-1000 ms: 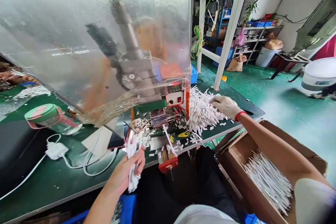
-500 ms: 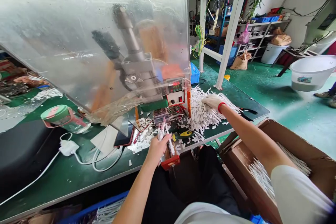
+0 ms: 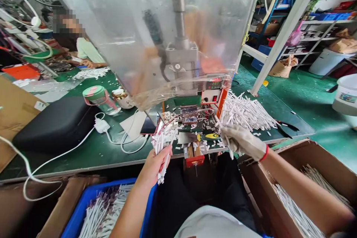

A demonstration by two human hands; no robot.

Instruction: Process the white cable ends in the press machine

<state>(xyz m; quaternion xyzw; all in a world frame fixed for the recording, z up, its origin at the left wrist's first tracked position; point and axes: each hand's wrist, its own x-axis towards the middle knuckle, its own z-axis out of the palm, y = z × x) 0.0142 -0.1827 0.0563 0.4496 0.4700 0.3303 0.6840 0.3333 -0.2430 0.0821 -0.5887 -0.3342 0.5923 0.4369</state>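
My bare left hand grips a bundle of thin white strips in front of the bench, left of the red-ended clamp. My right hand, in a pale work glove with a red cuff, is closed around a few white strips at the bench's front edge. Beyond it lies a large heap of white strips. Between my hands are a wide metal scraper blade and a yellow-and-black handle. A small metal fixture sits under the machine, behind a clear plastic shield.
A blue bin of white strips stands low on the left, and a cardboard box of strips on the right. Pliers, a phone, a charger cable and a jar lie on the bench. Another person sits far left.
My left hand has lifted the bundle away from the clamp, leftward. My right hand has come from the heap to the bench edge with strips. The view has turned left.
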